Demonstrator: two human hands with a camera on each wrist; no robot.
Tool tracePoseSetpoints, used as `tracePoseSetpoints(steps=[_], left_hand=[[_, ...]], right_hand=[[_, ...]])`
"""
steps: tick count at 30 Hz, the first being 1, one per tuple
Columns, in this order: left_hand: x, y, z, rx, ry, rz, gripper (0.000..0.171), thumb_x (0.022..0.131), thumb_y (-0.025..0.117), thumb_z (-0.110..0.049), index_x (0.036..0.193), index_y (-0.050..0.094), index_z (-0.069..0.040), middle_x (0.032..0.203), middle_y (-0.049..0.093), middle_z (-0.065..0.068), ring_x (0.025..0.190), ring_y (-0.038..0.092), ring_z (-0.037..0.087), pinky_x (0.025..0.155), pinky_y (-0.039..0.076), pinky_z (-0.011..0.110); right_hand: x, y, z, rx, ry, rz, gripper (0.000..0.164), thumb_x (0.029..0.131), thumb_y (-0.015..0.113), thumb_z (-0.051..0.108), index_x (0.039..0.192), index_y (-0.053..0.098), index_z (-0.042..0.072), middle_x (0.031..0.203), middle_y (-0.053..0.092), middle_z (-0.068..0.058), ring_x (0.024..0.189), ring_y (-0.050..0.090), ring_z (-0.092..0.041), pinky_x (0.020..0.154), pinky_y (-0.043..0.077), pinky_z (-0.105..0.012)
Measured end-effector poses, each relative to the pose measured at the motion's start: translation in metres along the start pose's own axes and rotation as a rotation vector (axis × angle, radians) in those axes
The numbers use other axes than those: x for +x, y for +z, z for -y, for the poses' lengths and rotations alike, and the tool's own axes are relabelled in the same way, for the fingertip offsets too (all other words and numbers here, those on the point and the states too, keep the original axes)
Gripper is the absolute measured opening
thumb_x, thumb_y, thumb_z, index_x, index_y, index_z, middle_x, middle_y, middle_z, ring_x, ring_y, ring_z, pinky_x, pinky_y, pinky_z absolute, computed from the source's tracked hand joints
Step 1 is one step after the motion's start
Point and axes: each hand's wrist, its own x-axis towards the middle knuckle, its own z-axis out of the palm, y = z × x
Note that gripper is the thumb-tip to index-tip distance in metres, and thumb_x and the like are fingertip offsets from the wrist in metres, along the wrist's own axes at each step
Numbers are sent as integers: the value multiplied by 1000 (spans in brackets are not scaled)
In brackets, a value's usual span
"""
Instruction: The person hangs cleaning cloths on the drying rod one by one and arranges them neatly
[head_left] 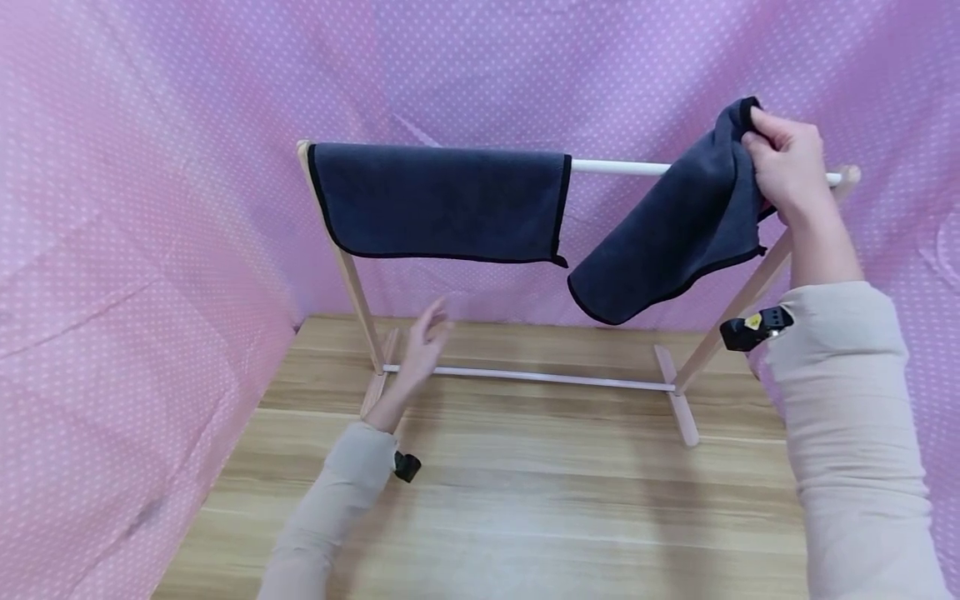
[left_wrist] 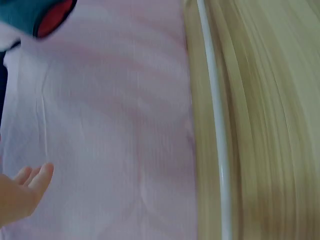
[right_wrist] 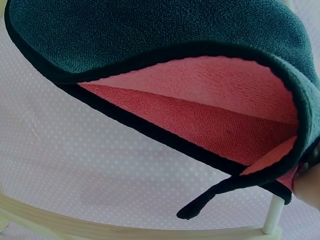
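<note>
My right hand pinches the upper corner of a dark grey towel with black edging, near the right end of the rack's white top bar. Folds of this towel hang down to the left, and its red inner side shows in the right wrist view. A second dark grey towel hangs folded over the left part of the bar. Below it, my left hand is held up with nothing in it, fingers relaxed, over the rack's lower white bar; the left wrist view also shows this hand.
Wooden side posts and flat feet carry the rack on a wood-grain table. Pink dotted cloth hangs behind the rack and along both sides. A small loop sticks out from the held towel's edge.
</note>
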Motion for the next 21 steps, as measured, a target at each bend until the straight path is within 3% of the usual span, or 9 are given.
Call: tracePoseSetpoints(steps=[3,8,16,21], left_hand=[[3,21,-6,-81,-11,114,46,92,47,-3,137,36,3,134,40,26,122,40,38,100,36,47],[11,49,-12,-154,0,249,47,93,47,-3,138,33,4,137,38,26,119,43,39,96,42,44],[26,85,-15,-167,-136,549,49,97,42,-17,143,27,-7,141,35,18,126,38,33,95,43,43],[37,107,-17,-183,-214,592,50,97,41,-24,144,26,-13,142,35,15,127,37,31,96,41,46]], right_hand=[[-1,1,0,-12,9,11,38,93,46,12,129,49,26,134,45,4,107,41,5,97,29,-9],[-1,0,0,-21,9,13,39,93,46,12,129,48,26,136,42,3,110,40,6,101,26,-11],[-3,1,1,-12,-24,0,39,93,46,9,129,49,22,134,44,2,108,42,6,99,28,-10],[-2,2,2,-5,-31,4,39,93,46,9,130,48,19,134,44,1,108,42,6,97,28,-8]])
